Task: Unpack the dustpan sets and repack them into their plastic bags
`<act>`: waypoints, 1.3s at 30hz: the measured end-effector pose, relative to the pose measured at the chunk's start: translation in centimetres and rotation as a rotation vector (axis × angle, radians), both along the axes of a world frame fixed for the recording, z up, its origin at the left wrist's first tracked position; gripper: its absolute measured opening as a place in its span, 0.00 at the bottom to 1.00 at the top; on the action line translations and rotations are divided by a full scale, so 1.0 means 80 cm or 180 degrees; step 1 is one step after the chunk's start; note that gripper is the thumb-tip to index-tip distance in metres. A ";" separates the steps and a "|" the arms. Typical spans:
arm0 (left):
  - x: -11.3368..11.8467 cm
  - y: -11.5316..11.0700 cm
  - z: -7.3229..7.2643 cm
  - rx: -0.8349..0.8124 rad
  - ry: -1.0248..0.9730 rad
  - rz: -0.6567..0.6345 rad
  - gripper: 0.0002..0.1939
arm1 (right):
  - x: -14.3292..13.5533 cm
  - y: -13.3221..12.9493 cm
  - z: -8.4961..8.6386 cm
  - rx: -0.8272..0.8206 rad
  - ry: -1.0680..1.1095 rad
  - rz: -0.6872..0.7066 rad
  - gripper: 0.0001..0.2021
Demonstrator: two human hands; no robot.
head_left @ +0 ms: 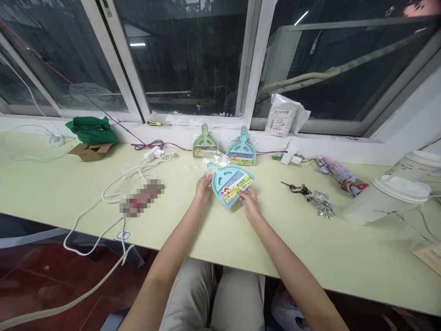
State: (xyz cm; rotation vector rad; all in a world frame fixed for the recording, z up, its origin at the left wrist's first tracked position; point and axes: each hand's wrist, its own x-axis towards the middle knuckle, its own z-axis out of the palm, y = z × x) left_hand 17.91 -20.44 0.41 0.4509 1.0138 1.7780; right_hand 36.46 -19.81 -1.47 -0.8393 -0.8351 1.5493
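Observation:
A light-blue dustpan [216, 186] with a small brush set into it is tilted above the table in front of me. A yellow-green printed label [237, 187] crosses its lower part, and clear plastic wrap [215, 158] spreads past its handle. My right hand [248, 202] is closed on the lower right edge, thumb over the label. Beside the left edge is my left hand [203, 187], fingers apart and loosely bent; whether it touches the wrap is unclear. Behind, a green dustpan set [205, 141] and a stack of blue dustpan sets [241, 148] lean against the wall.
White cables [103, 202] and a blurred-out object [143, 197] lie left. Further back are a green cloth bundle [91, 130] and cardboard box [91, 151]. On the right are keys [305, 191], a folded umbrella [341, 174] and lidded paper cups [382, 202].

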 end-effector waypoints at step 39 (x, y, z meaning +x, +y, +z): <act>0.060 -0.004 -0.013 0.0297 0.0088 -0.1484 0.19 | 0.018 0.012 0.010 0.0032 -0.0119 -0.0375 0.20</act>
